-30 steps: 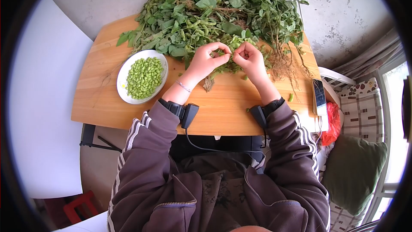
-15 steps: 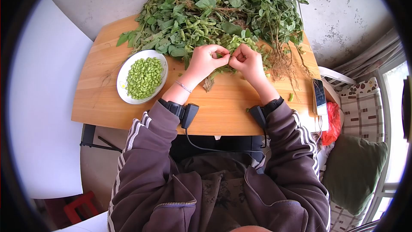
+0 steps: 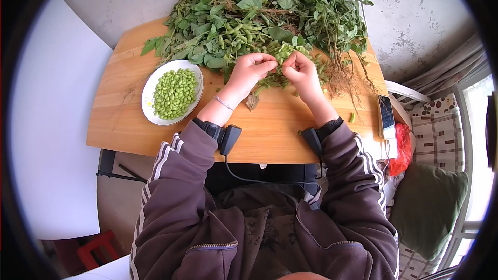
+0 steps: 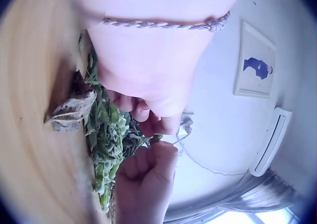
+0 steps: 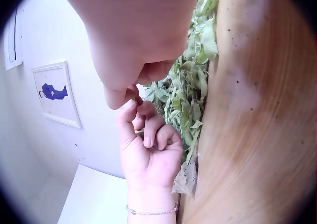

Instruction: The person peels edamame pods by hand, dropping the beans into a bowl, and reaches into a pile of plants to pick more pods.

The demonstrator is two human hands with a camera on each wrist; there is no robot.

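Observation:
Both hands meet over the near edge of a heap of green pods (image 3: 284,52). The left hand (image 3: 248,74) has its thumb and forefinger pinched at a small green pod (image 4: 157,137), mostly hidden by fingertips. Facing it, the right hand (image 3: 305,76) pinches at the same pod with curled fingers; in the right wrist view its fingertips nearly touch those of the left hand (image 5: 148,149). A white bowl (image 3: 147,84) left of the hands holds many shelled green beans (image 3: 174,93).
Leafy plants (image 3: 207,21) with roots (image 3: 342,80) cover the back of the wooden table (image 3: 259,135). A dry leaf (image 3: 252,101) lies before the heap. Near the right edge are a loose pod (image 3: 352,117) and a phone (image 3: 385,114); a red bag (image 3: 400,150) is beyond.
The hands came closer together, then parted slightly. The left fingers now lie more closed than a second ago, and the bowl has not moved.

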